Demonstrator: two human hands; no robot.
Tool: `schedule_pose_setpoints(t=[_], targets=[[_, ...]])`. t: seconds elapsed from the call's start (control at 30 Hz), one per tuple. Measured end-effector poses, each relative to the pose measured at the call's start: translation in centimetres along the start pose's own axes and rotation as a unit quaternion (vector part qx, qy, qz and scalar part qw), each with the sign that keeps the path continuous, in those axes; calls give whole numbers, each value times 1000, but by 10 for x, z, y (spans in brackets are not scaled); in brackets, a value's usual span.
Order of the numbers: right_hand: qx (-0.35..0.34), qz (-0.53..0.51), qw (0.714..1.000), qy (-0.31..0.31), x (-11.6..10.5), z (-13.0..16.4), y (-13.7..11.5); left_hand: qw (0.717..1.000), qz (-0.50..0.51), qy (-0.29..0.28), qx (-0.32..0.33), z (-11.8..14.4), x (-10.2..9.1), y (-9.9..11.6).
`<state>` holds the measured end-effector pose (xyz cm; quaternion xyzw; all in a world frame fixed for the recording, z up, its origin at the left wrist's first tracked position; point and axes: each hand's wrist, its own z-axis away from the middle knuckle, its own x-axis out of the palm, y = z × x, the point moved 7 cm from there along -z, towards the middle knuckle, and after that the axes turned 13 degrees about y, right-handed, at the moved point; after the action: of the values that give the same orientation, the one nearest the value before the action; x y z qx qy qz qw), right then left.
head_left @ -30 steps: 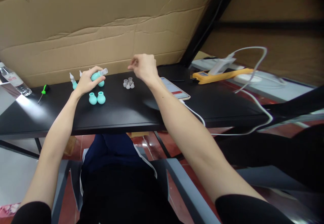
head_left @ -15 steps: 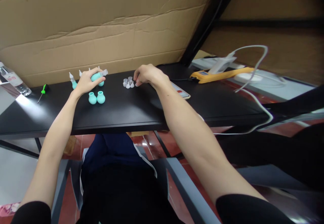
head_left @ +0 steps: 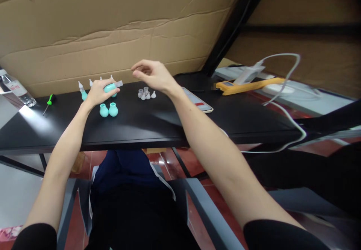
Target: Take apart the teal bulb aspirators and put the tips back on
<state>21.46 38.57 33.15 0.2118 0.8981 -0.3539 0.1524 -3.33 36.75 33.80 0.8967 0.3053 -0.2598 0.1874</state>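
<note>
My left hand (head_left: 100, 92) is closed around a teal rubber squeeze bulb (head_left: 109, 87), held on its side with a translucent connector (head_left: 119, 84) sticking out to the right. Another teal bulb shows partly beneath it. Two open-necked teal bulbs (head_left: 108, 110) stand just in front of that hand. Behind it is a row of teal bulbs with clear pointed nozzles (head_left: 81, 86), partly hidden by my fingers. My right hand (head_left: 152, 75) hovers above the table, fingers loosely curved and thumb apart, with nothing visible in it. Below it stand white cone tips (head_left: 148, 96) and translucent connectors (head_left: 146, 90).
A phone (head_left: 199, 101) lies beside my right forearm on the black table (head_left: 135, 127). Further right are a yellow device (head_left: 248, 86) and a white cable (head_left: 290, 118). A green-handled screwdriver (head_left: 50, 100) and a water bottle (head_left: 19, 90) are at the left. Cardboard (head_left: 113, 28) stands behind.
My right hand has lifted off the cone tips and moved up and left, leaving three tips standing. My left hand still holds the bulb in nearly the same place.
</note>
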Motion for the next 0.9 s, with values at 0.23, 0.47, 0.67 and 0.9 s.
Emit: schedule_pose_setpoints(t=[0.23, 0.47, 0.67, 0.9], targets=[[-105, -80, 988, -81, 51, 18, -29, 998, 15, -53, 29, 0, 8, 14], [-102, -128, 981, -107, 42, 13, -26, 988, 112, -105, -31, -1, 8, 29], [-119, -157, 975, -102, 44, 8, -22, 985, 141, -100, -26, -1, 8, 24], [-53, -225, 973, 24, 10, -7, -5, 989, 146, 17, -1, -10, -18, 6]])
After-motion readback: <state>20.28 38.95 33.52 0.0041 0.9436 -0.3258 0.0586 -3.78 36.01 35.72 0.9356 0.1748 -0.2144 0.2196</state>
